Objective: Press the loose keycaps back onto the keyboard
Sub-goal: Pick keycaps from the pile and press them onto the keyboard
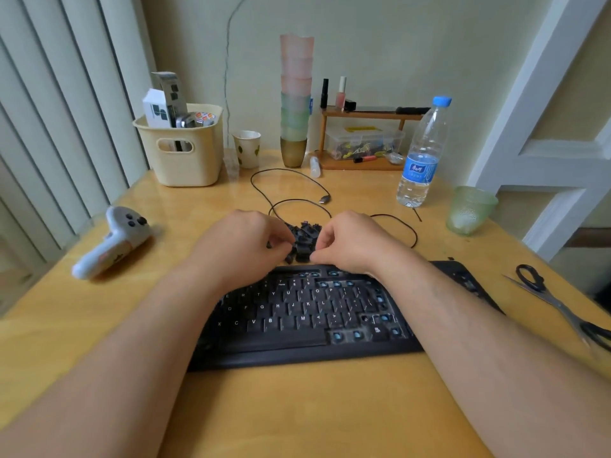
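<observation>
A black keyboard (307, 319) lies on the wooden desk in front of me. Several of its switches show bare blue stems, mostly at the right side and along the top row. Just behind it sits a pile of loose black keycaps (304, 238). My left hand (243, 239) rests at the pile's left edge with curled fingers touching keycaps. My right hand (350, 241) is at the pile's right edge, thumb and fingers pinched at a keycap. Whether either hand has lifted a keycap is hidden by the fingers.
The keyboard's black cable (297, 193) loops behind the pile. Scissors (558, 302) lie at the right edge, a green glass (469, 209) and water bottle (423, 153) stand back right. A plush toy (112, 242) lies left; a cream basket (182, 150) and stacked cups (295, 100) stand behind.
</observation>
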Action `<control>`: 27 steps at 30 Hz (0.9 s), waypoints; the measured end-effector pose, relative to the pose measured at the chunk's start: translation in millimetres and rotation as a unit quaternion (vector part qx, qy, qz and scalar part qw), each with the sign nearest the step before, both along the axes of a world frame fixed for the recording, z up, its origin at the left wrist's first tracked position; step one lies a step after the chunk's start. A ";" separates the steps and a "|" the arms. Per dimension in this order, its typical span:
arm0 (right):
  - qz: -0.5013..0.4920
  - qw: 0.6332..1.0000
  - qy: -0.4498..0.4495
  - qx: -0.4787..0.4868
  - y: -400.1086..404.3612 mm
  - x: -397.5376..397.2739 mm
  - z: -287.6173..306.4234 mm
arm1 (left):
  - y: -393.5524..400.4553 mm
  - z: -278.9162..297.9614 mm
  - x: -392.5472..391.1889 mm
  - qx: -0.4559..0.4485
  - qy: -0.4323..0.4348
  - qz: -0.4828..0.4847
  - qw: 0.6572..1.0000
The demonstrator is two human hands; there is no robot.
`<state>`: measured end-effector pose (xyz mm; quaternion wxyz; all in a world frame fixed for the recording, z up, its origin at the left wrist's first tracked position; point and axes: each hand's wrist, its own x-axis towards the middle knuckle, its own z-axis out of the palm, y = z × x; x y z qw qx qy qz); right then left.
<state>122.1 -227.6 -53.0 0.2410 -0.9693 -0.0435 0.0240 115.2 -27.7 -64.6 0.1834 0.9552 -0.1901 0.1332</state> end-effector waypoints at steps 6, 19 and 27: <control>-0.022 0.999 0.004 -0.028 1.0 -2.9 4.9 | -7.4 -2.9 -2.5 -0.020 0.022 -0.013 0.999; 0.102 0.723 0.135 0.670 -18.9 -20.2 12.3 | -32.4 4.8 -20.1 -0.406 0.022 -0.089 0.909; 0.116 0.727 0.119 0.666 -19.3 -22.0 11.6 | -33.5 5.1 -21.7 -0.439 0.006 -0.099 0.893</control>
